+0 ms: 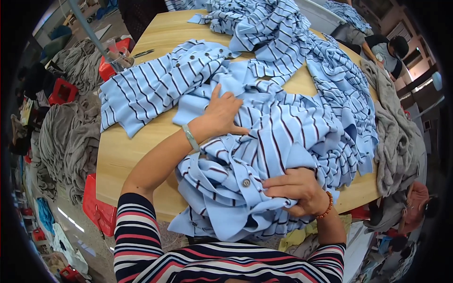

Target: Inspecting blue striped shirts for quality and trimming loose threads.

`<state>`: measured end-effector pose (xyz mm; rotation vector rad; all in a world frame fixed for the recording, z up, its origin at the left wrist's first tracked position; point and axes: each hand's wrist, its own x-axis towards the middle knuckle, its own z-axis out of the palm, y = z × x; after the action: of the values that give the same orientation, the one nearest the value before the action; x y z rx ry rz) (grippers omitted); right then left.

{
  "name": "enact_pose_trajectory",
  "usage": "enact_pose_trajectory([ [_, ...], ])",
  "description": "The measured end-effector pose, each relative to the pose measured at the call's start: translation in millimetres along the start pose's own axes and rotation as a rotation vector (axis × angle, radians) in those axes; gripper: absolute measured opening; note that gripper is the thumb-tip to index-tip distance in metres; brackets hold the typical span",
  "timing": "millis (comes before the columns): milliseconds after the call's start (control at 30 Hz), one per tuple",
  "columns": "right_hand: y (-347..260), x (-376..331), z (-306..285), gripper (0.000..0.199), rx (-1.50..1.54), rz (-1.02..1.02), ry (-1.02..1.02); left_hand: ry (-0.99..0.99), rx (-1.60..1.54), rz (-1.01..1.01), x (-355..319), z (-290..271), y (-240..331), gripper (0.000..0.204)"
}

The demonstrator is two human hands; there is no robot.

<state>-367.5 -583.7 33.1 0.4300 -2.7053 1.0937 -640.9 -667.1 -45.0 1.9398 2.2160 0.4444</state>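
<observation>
A light blue knit shirt with dark stripes [283, 129] lies bunched in front of me and hangs over the near table edge. My left hand [222, 112] rests on its upper part, fingers apart and pressed on the cloth. Lower right, my right hand [298, 191] has its fingers and thumb closed on a fold of the same shirt, beside a button placket [246, 182] with a dark button. Left of my left hand lies another striped shirt [151, 94], laid flatter, with several dark buttons near its top. The cloth hides parts of my right fingertips.
More striped shirts [269, 28] are heaped across the far and right side of the wooden table [137, 165]. Small dark snips [144, 53] lie at the far left, near a metal pole [87, 28]. Red stools [100, 207] and grey fabric piles [71, 146] stand around. Other people [387, 52] sit at right.
</observation>
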Motion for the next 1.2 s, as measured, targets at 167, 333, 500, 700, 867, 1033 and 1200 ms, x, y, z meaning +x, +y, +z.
enact_pose_trajectory([
  [167,-6.3,-2.3,2.1,0.051,-0.109,-0.063,0.033,-0.315,-0.852,0.071,-42.9,35.9,4.3,0.043],
  [333,-25.4,-13.8,13.0,0.056,-0.259,-0.041,0.011,-0.312,-1.009,-0.281,-125.0,46.5,-0.8,0.036],
  [500,-6.1,23.7,45.9,0.052,-0.423,-0.028,0.168,0.280,-0.995,-0.433,-170.5,-8.6,15.6,0.055],
  [700,23.0,68.4,84.7,0.044,-0.436,0.116,0.423,0.218,-0.266,-0.134,-186.1,-36.7,158.1,0.121],
  [867,12.7,89.8,102.9,0.051,-0.138,0.161,0.553,0.399,-0.185,-0.345,-203.5,54.1,117.5,0.076],
  [1033,27.1,46.5,14.7,0.039,-0.005,0.072,0.685,0.423,-0.082,-0.173,-210.7,43.3,112.5,0.063],
  [1200,95.8,-16.7,-17.9,0.051,-0.448,0.816,0.357,0.431,-0.067,-0.136,-231.2,36.6,75.9,0.058],
])
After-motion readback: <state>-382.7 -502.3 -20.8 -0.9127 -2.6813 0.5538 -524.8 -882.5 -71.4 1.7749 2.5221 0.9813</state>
